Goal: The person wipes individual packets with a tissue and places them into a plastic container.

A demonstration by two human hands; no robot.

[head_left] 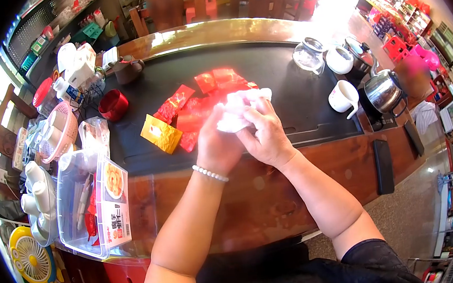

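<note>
A crumpled white tissue (234,120) is bunched between my two hands, above the black tray. My left hand (217,145), with a white bead bracelet (210,173) at the wrist, is closed on the tissue's left side; its fingers are partly hidden and blurred. From the right, my right hand (270,137) grips the same tissue with its fingers bent and thumb pressed in. Just beyond and to the left lie several shiny red packets (175,104) and one gold packet (160,133).
The black tray (262,61) is set in a wooden table (174,223). At left stand a red bowl (113,105), a pink basket (63,130) and a clear plastic box (80,210). At right are a glass pot (309,56), a white pitcher (344,96), a metal kettle (383,92) and a phone (384,167).
</note>
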